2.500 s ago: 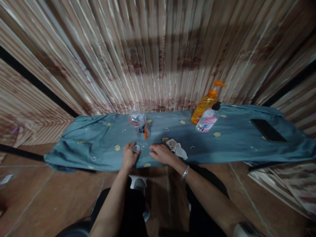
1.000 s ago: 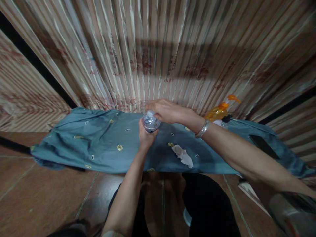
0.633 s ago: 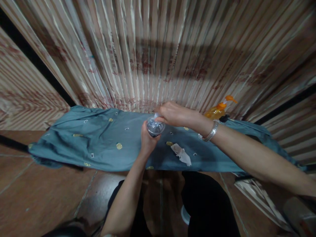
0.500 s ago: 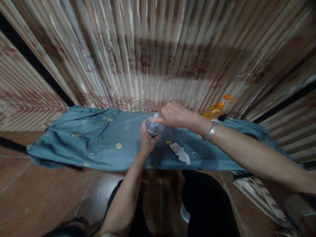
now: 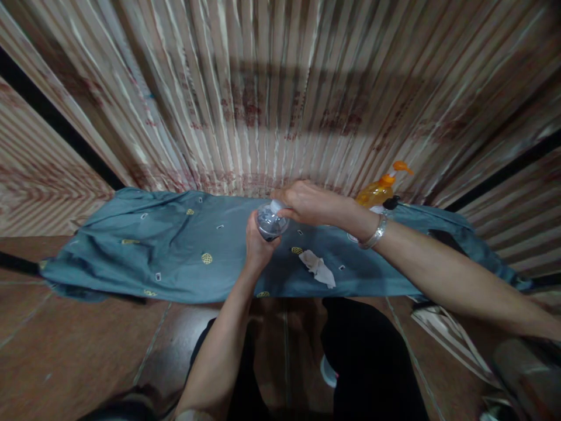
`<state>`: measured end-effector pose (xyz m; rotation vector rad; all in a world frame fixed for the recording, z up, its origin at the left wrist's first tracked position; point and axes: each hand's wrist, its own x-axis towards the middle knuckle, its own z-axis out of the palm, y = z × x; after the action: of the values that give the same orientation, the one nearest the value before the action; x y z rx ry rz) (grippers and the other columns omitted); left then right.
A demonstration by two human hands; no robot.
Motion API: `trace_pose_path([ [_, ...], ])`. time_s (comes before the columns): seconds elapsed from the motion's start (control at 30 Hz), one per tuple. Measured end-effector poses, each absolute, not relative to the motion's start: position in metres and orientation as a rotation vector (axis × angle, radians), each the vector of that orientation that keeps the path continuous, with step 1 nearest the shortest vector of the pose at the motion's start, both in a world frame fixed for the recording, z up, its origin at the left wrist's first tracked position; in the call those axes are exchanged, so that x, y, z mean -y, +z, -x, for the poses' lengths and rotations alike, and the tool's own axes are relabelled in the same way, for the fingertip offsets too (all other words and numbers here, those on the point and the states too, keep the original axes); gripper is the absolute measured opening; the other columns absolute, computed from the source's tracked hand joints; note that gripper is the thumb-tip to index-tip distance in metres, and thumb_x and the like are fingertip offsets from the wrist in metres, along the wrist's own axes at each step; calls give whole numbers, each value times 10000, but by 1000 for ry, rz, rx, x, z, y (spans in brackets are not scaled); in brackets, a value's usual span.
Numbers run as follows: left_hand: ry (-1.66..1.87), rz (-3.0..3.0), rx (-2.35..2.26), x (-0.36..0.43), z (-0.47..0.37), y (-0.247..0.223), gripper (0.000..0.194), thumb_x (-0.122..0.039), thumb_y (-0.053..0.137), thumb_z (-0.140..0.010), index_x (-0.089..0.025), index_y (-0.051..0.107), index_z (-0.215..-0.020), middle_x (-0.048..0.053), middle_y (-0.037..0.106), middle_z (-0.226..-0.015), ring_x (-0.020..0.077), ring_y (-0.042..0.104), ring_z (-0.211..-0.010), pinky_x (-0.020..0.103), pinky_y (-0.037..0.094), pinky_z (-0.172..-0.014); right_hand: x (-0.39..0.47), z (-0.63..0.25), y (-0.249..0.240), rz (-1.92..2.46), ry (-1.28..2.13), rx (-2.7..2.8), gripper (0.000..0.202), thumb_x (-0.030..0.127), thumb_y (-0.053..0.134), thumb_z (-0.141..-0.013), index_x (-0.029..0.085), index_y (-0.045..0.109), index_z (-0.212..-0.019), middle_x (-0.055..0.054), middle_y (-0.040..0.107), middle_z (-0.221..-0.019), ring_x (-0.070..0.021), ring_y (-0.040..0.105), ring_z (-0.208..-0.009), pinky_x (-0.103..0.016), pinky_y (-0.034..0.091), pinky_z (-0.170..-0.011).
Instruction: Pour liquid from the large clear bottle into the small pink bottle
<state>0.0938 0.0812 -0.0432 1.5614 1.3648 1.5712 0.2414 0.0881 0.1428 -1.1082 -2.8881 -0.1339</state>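
A clear plastic bottle (image 5: 267, 223) stands over the middle of the cloth-covered table. Its body is in the grip of my left hand (image 5: 258, 247), fingers wrapped round the side. My right hand (image 5: 303, 201) reaches across from the right, and its thumb and fingers pinch the white bottle cap (image 5: 276, 206) at the top. The cap is on or right at the bottle's neck; I cannot tell how tightly it sits. A crumpled white tissue (image 5: 317, 269) lies on the cloth just right of the bottle.
An orange pump bottle (image 5: 377, 192) and a small black object (image 5: 391, 203) stand at the back right, partly behind my right forearm. The blue-green patterned cloth (image 5: 175, 245) covers the table. Pleated curtain (image 5: 272, 117) hangs behind, and black poles (image 5: 56, 123) flank the table.
My right hand has shifted slightly round the cap, and more of the white cap shows now. My left hand keeps its hold on the bottle. The view has moved a little.
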Motion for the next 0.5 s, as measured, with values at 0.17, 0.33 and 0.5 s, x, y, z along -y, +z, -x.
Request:
trace_pose_path([
  [0.17, 1571, -1553, -1351, -80, -94, -41, 895, -141, 823, -596, -199, 427, -1397, 134, 622, -1333, 315, 610, -1277, 469, 470, -1115, -86, -233, 147, 1247, -211, 2932, 329, 307, 564, -1008, 21, 669, -1133, -202, 742, -1041, -322, 688, -1049, -373, 482, -888],
  [0.33, 1582, -1511, -1391, -79, -90, -36, 907, -178, 837, -606, -198, 398, -1400, 144, 600, -1364, 307, 617, -1274, 461, 479, -1111, -88, -251, 123, 1235, -32, 2618, 457, 405, 480, -1040, 75, 569, -1343, -167, 750, -1154, -287, 705, -1084, -372, 519, -920],
  [0.5, 1582, -1436, -1467, -75, -87, -33, 924, -220, 876, -581, -179, 381, -1360, 144, 609, -1288, 311, 636, -1226, 460, 488, -1080, -54, -298, 35, 1496, 303, 2343, 529, 357, 570, -991, 107, 516, -1454, -224, 633, -1419, -337, 617, -1317, -495, 478, -1106],
])
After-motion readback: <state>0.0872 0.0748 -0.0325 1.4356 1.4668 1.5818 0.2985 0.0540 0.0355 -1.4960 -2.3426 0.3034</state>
